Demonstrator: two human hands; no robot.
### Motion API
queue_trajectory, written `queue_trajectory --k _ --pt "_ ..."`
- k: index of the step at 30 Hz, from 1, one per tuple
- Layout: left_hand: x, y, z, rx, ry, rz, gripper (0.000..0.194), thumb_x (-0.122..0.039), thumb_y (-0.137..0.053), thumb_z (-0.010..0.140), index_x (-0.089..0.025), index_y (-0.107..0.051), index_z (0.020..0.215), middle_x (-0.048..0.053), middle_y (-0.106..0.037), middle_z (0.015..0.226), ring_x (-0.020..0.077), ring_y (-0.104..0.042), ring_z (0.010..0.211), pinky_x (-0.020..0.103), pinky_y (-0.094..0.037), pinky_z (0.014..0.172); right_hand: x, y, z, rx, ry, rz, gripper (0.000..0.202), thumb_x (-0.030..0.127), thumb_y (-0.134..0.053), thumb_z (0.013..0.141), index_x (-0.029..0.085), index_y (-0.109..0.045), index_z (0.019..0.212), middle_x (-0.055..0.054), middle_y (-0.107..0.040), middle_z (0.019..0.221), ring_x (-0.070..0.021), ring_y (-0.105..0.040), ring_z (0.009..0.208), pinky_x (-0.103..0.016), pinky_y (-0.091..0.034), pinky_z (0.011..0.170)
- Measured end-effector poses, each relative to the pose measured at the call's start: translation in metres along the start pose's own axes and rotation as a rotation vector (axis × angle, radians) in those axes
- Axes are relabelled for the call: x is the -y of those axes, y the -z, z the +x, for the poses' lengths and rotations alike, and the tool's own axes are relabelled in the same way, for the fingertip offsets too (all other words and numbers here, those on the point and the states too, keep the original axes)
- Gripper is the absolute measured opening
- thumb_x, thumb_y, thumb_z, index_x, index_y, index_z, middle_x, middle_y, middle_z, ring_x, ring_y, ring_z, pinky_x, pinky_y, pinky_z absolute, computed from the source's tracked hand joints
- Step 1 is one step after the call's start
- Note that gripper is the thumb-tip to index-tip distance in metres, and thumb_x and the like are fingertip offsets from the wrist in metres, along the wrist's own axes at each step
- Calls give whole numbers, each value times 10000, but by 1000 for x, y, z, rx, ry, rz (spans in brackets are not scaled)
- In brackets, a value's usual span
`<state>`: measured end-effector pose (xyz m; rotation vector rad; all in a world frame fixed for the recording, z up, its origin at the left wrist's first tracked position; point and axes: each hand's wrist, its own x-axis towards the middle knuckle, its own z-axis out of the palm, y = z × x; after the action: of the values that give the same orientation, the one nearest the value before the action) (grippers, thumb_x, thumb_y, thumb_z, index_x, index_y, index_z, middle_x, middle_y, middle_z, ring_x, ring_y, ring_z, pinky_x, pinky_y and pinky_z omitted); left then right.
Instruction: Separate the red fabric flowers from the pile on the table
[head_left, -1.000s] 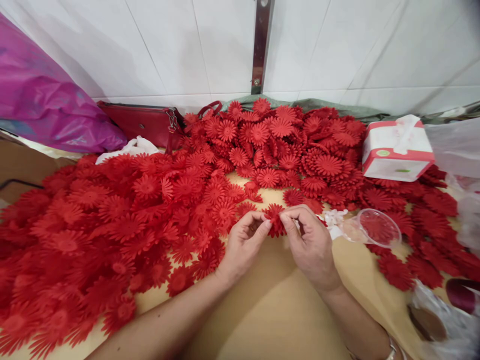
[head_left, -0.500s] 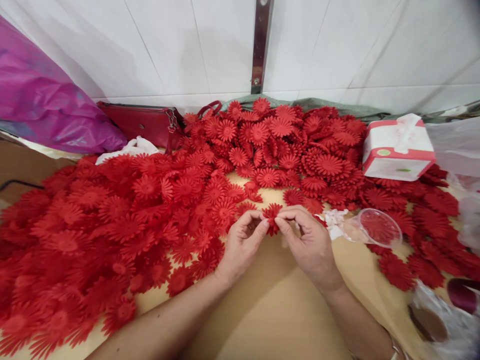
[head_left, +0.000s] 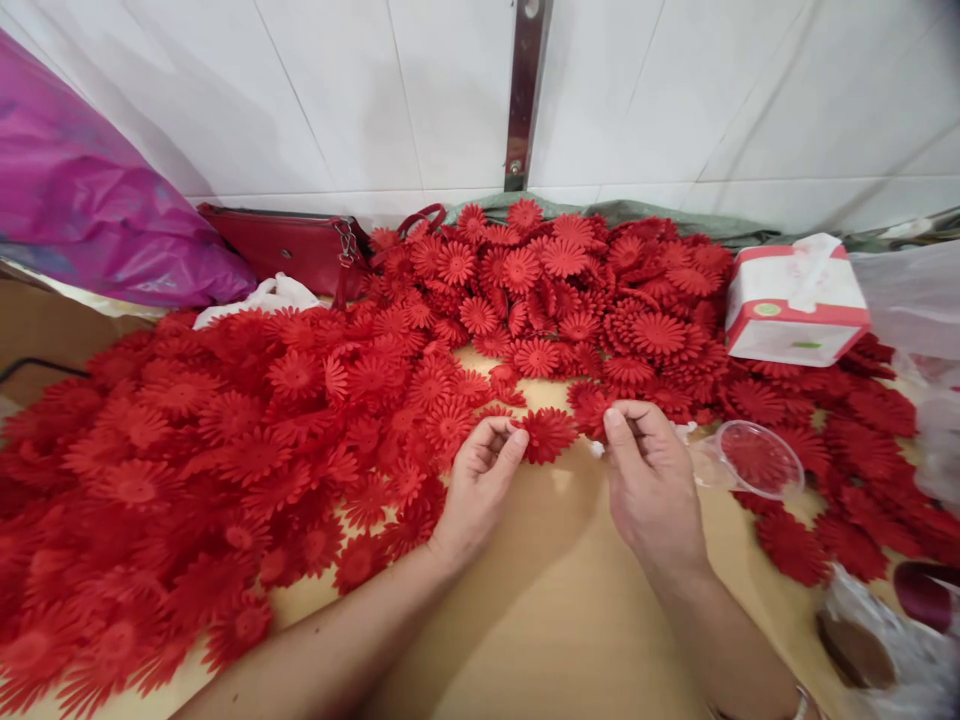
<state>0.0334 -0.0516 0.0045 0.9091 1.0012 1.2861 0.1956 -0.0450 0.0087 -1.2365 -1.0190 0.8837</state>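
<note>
My left hand [head_left: 484,485] pinches the left edge of a red flower piece [head_left: 550,435] with thumb and forefinger, above the tan table [head_left: 540,600]. To its right, my right hand [head_left: 651,480] has thumb and fingertips pressed together; what they hold, if anything, cannot be told against the red pieces behind. A gap separates the two hands. Just left of my right hand's fingers lies a small white bit [head_left: 597,449].
Red flower pieces pile up at left [head_left: 225,440] and at the back [head_left: 562,270]. On the right are a tissue pack [head_left: 799,310], a clear round lid [head_left: 760,459] and plastic bags [head_left: 900,640]. A red purse [head_left: 289,250] leans against the tiled wall.
My right hand has let go of the flower piece and moved right, away from my left hand. The piece, still in my left hand, now shows wider and flatter.
</note>
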Motion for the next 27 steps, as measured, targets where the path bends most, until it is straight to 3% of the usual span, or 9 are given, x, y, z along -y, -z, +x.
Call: queue_trajectory --k 3,6,8,10,12,14,18,22,27 --pt "3 -1 0 -44 -24 -9 281 -418 -696 913 -217 -566 1059 -31 -528 814 118 -459 744 225 -402 736 -2 -2 2 -30 -84 184 222 451 -722 884 246 -637 902 28 -588 794 -134 -519 687 -268 -432 645" --pt "3 -1 -2 -88 -85 14 282 -347 -635 961 -279 -487 1191 -41 -527 827 122 -482 745 224 -416 728 -2 -4 4 4 -165 336 215 443 -735 869 273 -669 982 7 -675 924 -155 -622 804 -298 -507 737" --pt "4 0 -3 -122 -125 41 177 -322 -596 979 -277 -518 1132 -19 -555 905 128 -534 801 237 -450 760 0 -4 4 56 -239 385 256 500 -647 922 275 -681 1039 -24 -725 998 -180 -676 887 -345 -543 822" --pt "5 1 -3 -104 -122 61 89 -322 -560 992 -241 -579 1025 12 -597 961 146 -593 864 270 -487 824 3 -4 5 131 -337 400 419 605 -473 981 254 -685 1068 -71 -754 1041 -206 -713 937 -386 -563 857" --pt "7 3 -2 -70 -88 46 142 -318 -533 998 -211 -616 958 32 -640 950 166 -639 885 308 -509 876 6 -5 3 209 -388 373 558 673 -342 993 238 -675 1098 -112 -760 1100 -233 -730 989 -412 -577 856" --pt "8 3 -2 -72 -62 -14 173 -313 -510 1002 -197 -636 976 39 -665 946 170 -670 870 324 -524 882 8 -5 1 227 -342 298 502 661 -432 974 240 -656 1128 -112 -753 1115 -234 -729 996 -408 -579 856" --pt "6 2 -2 -170 -100 -88 193 -350 -525 1005 -207 -629 1083 33 -647 1038 151 -694 857 313 -549 854 8 -7 -5 121 -99 36 338 447 -735 871 251 -646 1131 -45 -716 1038 -184 -685 954 -357 -544 911" --pt "-1 0 -4 -235 -169 43 160 -344 -622 970 -214 -610 1062 15 -612 1014 123 -680 835 272 -538 848 5 -8 -8 162 54 -173 200 342 -678 922 239 -644 1090 -48 -692 1050 -184 -657 985 -353 -525 928" --pt "-5 -1 -4 -277 -265 122 143 -308 -591 992 -224 -583 1107 22 -608 990 124 -633 838 251 -527 819 1 -9 -8 183 274 -378 138 253 -591 969 230 -665 1083 -59 -673 1040 -188 -655 939 -359 -530 899"
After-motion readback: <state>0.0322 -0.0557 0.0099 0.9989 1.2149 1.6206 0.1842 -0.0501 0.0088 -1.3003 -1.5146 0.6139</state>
